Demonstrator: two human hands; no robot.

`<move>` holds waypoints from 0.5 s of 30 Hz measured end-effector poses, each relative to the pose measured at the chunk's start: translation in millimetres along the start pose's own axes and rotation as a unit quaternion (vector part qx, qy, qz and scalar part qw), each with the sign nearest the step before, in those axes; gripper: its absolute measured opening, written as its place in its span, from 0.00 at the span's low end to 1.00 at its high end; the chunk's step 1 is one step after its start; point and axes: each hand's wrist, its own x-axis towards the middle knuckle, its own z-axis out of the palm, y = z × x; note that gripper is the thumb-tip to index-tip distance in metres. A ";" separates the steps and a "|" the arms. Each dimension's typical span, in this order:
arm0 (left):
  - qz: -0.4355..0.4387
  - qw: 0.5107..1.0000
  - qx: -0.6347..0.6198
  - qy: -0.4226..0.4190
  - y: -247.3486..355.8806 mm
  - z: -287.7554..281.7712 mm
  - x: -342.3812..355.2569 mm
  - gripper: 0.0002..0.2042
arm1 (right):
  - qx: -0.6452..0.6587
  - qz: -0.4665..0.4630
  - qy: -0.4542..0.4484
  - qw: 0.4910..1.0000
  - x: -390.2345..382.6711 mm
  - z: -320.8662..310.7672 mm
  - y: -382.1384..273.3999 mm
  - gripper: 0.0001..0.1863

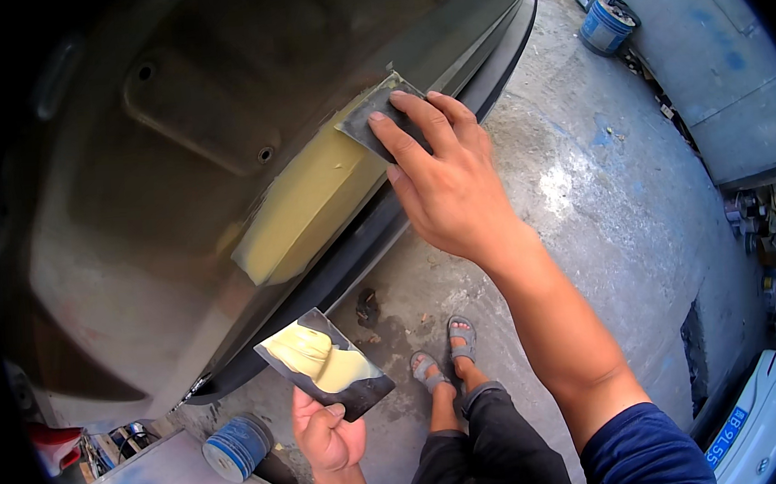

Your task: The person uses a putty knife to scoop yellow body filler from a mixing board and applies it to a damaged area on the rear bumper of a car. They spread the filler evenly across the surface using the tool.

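My right hand (446, 166) presses a dark flat spreader (369, 122) against the car panel (98, 217), its fingers spread over the back of the blade. Under and beside that blade lies a long band of yellow body filler (309, 202), smeared along the panel's lower edge. Lower down, my left hand (329, 433) grips the corner of a dark square plate (363, 395) between thumb and fingers. A thick heap of pale yellow filler (301, 349) rests on that plate. The plate is held apart from the panel.
A black trim strip (386, 215) runs along the panel's edge. Blue buckets (238, 448) stand at the lower left and, with another bucket (607, 27), at the upper right. A grey panel (727, 65) is on the right; a white car part with a plate (761, 423) lies lower right.
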 end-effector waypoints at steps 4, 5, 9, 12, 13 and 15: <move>0.000 1.000 0.005 0.004 0.2 0.6 1.5 0.36 | -0.005 0.009 -0.018 1.000 -11.3 7.0 5.2 0.26; 0.000 1.000 0.006 0.006 0.3 0.4 2.0 0.36 | -0.004 0.012 -0.020 1.000 -16.0 6.4 5.7 0.26; 0.000 1.000 0.004 0.003 1.1 1.8 3.8 0.36 | 0.001 0.025 -0.041 0.999 -24.9 -2.3 3.8 0.27; -0.002 1.000 0.006 0.002 1.0 4.8 3.6 0.36 | 0.001 0.017 -0.015 1.000 -14.5 -10.9 1.4 0.27; -0.003 1.000 0.007 0.002 0.9 5.8 4.0 0.36 | 0.001 0.012 -0.007 1.000 -6.3 -10.3 3.5 0.27; -0.005 1.000 0.011 -0.002 1.0 6.8 3.8 0.36 | -0.002 0.003 0.001 1.000 2.7 -5.9 6.3 0.27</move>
